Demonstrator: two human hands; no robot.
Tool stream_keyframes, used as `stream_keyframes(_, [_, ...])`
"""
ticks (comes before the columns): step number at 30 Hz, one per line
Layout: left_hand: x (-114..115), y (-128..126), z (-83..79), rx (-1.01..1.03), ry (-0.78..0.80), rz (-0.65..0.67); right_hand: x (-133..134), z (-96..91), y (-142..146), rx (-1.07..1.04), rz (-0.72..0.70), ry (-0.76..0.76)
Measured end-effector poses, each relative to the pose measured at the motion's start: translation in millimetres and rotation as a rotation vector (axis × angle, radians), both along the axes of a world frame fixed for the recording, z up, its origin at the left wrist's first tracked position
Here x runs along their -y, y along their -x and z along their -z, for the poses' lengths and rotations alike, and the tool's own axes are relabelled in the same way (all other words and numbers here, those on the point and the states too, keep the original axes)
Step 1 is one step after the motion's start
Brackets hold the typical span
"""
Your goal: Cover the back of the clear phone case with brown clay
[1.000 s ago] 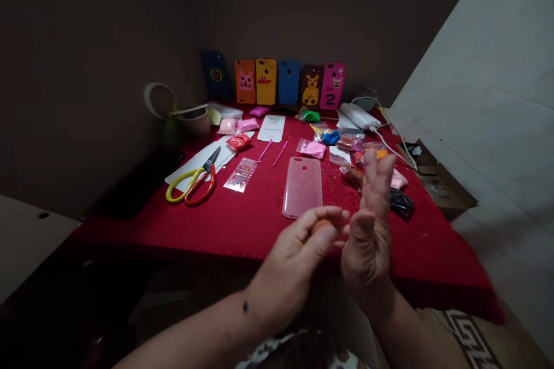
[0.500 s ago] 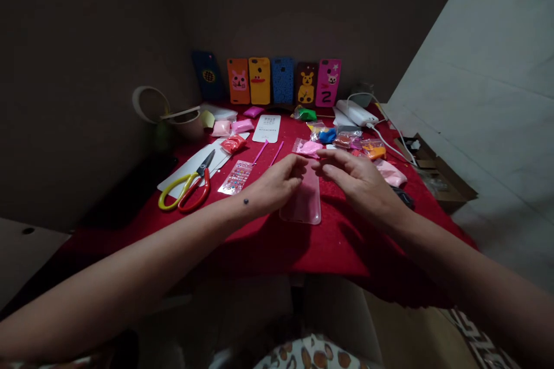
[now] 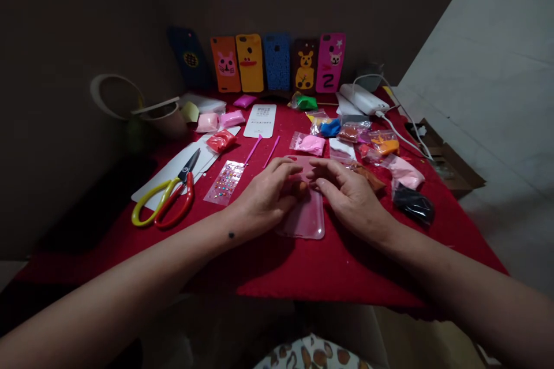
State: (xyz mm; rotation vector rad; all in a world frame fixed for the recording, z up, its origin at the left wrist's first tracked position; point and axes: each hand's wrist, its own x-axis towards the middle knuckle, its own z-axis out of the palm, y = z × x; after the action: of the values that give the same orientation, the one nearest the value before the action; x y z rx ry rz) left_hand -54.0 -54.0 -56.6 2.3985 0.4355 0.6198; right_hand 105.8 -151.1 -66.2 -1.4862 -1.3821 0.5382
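Note:
A translucent phone case lies on the red cloth in front of me, its upper part partly covered by my hands. My left hand is over its left side, fingers curled inward. From the right, my right hand reaches over the case with bent fingers and its thumb close to the fingertips. The two sets of fingertips almost meet. A small orange-brown spot shows between them; whether it is clay or a lit fingertip I cannot tell. Just beyond the hands lies a pink clay packet, and a brown clay packet is partly behind my right hand.
Scissors and a rhinestone sheet lie left, near two pink sticks. Several clay packets, including a black one, lie right. Decorated phone cases stand at the back. A white power bank trails a cable.
My view has shifted closer and tilted down. My hands have lowered over the case, and the fingertips of both hands have curled closer together.

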Motion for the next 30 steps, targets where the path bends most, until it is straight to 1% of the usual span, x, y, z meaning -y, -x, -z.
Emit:
stream_keyframes(2, [-1,0,-0.3,-0.019,-0.065,-0.03,0,0.6,1,0.012,0.003,-0.013])
stream_keyframes(4, [0,1,-3.6,0.0,-0.09,-0.046,0,1.3,1,0.019,0.012,-0.008])
stream_keyframes(6, [2,2,-9.2,0.029,-0.06,-0.057,1,1.7,1,0.023,0.024,0.012])
stream_keyframes(9, [3,5,-14.9,0.052,0.03,-0.065,1,1.6,0,0.025,0.023,0.037])
stream_keyframes(12, [1,5,-10.2,-0.005,0.05,-0.074,1,1.1,1,0.017,0.015,0.038])
stream_keyframes(15, [-1,2,-0.7,-0.07,-0.043,-0.102,2,0.8,1,0.028,0.013,0.04])
stream_keyframes(18, [-2,0,3.0,-0.084,-0.127,-0.119,3,0.8,1,0.044,0.014,0.035])
stream_keyframes(20, [-2,1,1.3,-0.073,-0.097,-0.107,3,1.0,1,0.063,0.022,0.026])
stream_keyframes(22, [-2,2,-2.2,-0.035,-0.017,-0.083,3,1.2,0,0.067,0.024,0.017])
stream_keyframes(25, [-1,5,-6.7,0.014,0.062,-0.057,3,0.1,0,0.034,0.027,0.011])
stream_keyframes(28, [0,6,-7.9,0.054,0.042,-0.065,4,-5.1,2,-0.048,0.023,0.015])
stream_keyframes(30, [2,6,-6.7,0.105,0.016,-0.074,6,-10.1,5,-0.157,-0.03,0.042])
